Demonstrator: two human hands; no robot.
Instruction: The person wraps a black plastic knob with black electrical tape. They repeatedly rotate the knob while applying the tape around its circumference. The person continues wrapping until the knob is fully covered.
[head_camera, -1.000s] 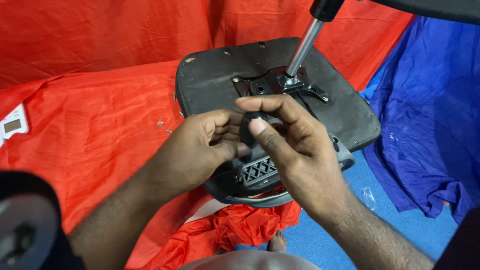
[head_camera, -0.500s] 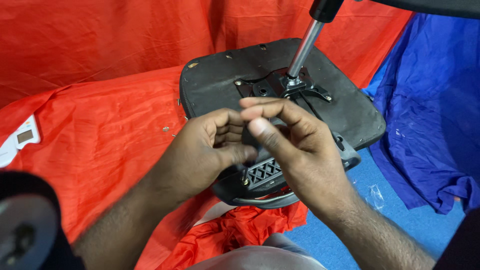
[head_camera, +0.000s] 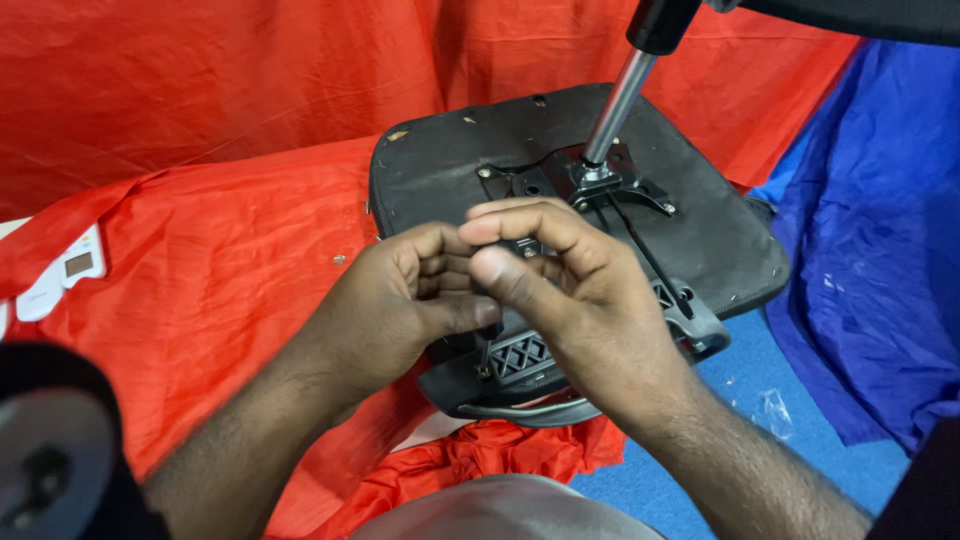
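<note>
Head view, looking down on an upturned office chair seat (head_camera: 450, 170), black underside up, lying on red cloth (head_camera: 230, 260) at mid-scene, with blue cloth (head_camera: 880, 250) to the right. Left hand (head_camera: 400, 300) curled, thumb and fingertips pinched toward a thin dark tool (head_camera: 484, 352), probably a hex key, standing upright on a bolt at the near edge of the seat's black plastic bracket (head_camera: 525, 355). Right hand (head_camera: 580, 300) curled over the same spot, thumb pressed near the tool's top; exact grip hidden behind the fingers. Metal gas-lift column (head_camera: 615, 110) rising from the mounting plate (head_camera: 575, 185) at the far side. Judged rigid and fairly heavy, awkward to lift one-handed; best gripped at the seat rim or the column. Tool small, stiff, smooth, likely to slip; best pinched near its top.
</note>
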